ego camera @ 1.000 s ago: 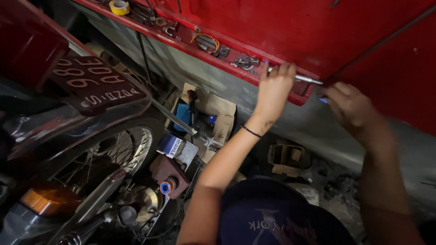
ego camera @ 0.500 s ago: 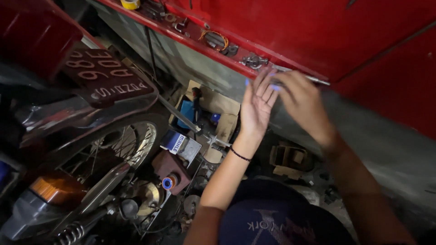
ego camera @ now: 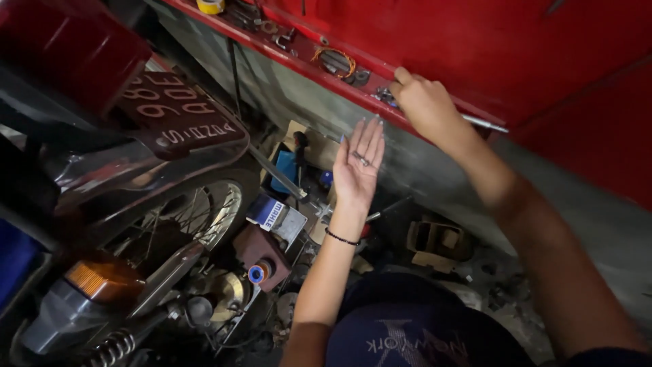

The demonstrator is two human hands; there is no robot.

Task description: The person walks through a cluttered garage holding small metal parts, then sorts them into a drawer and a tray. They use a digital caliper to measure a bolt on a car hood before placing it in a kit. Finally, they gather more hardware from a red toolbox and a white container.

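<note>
Left hand (ego camera: 358,166) open, screw (ego camera: 360,159) on palm.

Motorcycle rear wheel (ego camera: 204,211), orange indicator lamp (ego camera: 102,280), yellow tape roll (ego camera: 210,5), blue-and-white carton (ego camera: 275,214) among floor clutter.

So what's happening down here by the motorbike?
A person is crouched beside the rear wheel of a motorcycle, facing a red shelf strewn with small parts. The right hand reaches onto the shelf's edge among the hardware, near a metal rod. The left hand is held open, palm up, with a small dark metal piece resting on it, likely a screw. Boxes and clutter lie on the floor below.
</note>
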